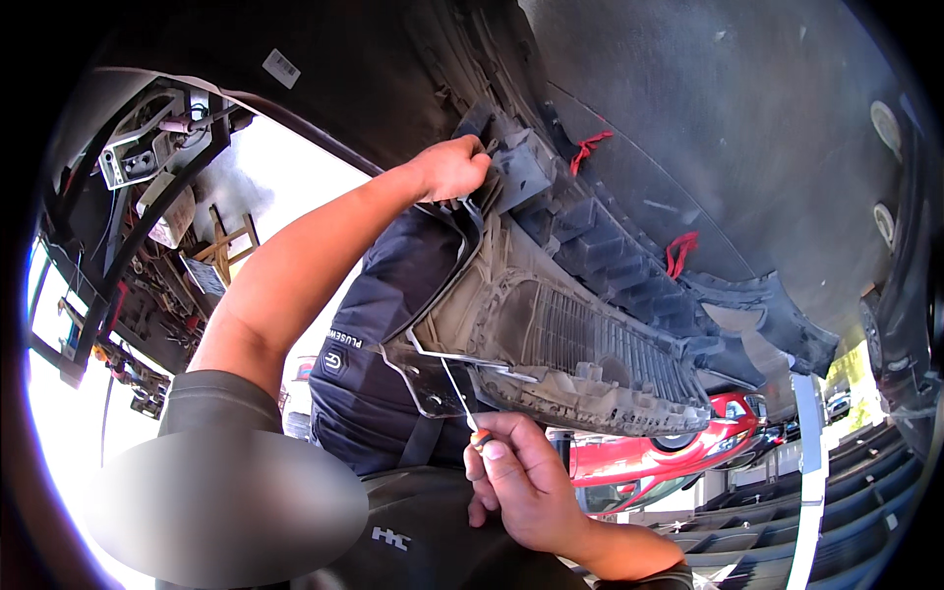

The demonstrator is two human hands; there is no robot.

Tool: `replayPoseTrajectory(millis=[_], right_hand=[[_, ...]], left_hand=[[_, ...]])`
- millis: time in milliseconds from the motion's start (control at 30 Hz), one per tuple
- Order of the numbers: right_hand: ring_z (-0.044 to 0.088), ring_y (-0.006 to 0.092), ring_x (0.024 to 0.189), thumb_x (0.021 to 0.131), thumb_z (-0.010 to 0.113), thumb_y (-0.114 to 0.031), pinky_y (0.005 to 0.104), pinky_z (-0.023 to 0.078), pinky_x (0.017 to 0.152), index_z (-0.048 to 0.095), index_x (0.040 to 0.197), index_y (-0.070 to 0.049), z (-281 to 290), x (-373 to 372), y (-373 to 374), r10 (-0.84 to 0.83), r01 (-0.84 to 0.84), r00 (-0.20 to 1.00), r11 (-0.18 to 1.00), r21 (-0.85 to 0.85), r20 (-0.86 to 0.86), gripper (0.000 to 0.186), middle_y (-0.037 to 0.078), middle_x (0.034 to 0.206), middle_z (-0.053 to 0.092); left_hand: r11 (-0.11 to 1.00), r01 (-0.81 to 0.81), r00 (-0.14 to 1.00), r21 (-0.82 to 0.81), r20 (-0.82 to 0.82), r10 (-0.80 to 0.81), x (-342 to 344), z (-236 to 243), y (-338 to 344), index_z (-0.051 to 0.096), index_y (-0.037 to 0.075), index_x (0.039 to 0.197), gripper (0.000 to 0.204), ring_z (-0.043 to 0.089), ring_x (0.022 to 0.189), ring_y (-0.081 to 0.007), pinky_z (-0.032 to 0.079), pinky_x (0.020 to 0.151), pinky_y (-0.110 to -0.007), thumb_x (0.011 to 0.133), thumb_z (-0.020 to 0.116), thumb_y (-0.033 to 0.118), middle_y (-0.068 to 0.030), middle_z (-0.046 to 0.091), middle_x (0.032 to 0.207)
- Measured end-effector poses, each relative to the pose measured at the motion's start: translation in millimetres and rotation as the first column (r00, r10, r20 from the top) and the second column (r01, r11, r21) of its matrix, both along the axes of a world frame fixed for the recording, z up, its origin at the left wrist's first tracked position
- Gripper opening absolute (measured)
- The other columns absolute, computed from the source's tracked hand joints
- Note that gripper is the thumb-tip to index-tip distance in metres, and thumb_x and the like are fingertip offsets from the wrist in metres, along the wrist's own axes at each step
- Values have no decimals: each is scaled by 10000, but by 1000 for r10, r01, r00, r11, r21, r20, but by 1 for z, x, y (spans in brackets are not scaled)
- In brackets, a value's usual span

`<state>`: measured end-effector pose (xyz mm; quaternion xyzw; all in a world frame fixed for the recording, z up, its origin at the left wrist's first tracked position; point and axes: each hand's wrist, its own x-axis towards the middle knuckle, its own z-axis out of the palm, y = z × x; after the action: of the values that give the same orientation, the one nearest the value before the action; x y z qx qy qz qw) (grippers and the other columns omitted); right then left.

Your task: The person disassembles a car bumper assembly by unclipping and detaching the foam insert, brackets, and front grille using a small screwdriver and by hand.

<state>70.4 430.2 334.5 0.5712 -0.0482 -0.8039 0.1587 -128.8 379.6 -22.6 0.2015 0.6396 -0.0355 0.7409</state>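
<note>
Bright daylight shows past the edges of your work area: in the head view, a red car [629, 460] stands far off to the right, and cluttered workshop gear [169, 211] fills the far left. Above and to the right stretches a large dark panel [787, 147], with two red ribbons [680, 254] along its near side. The dirty grey grille [619, 344], a slatted plastic car part, lies across the middle of the scene, between your two hands and just left of that panel.

Your left hand [454, 169] reaches to the far end of the grille, beside a grey bracket [523, 171]; its fingers curl in, but you cannot tell whether they grip anything. Your right hand [526, 482], nearer and to the right, pinches the orange handle of a thin tool [480, 440] between thumb and fingers, its pale shaft pointing away from you. Dark blue cloth [379, 290] shows left of the grille.
</note>
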Motion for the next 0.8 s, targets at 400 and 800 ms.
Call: replayPoseTrajectory(millis=[400,800], right_hand=[[484,64,706,1184,417,-128,333,633,655,448,1408,-34,4,-7,-22,-146,146,989,987,67,1,245,57,966,551],[487,64,739,1182,450,-138,350,635,712,428,1426,-59,-2,3,-31,-241,239,970,969,-62,-28,257,45,1040,546]], left_hand=[[991,-132,985,-17,107,133,2,-1,-5,579,16,1302,348,642,576,-188,572,553,-346,1049,455,220,-94,634,854],[971,202,979,131,-12,-202,-2,-10,-15,581,-40,1390,496,662,1258,-399,503,1083,-421,1019,494,277,-290,699,1292]])
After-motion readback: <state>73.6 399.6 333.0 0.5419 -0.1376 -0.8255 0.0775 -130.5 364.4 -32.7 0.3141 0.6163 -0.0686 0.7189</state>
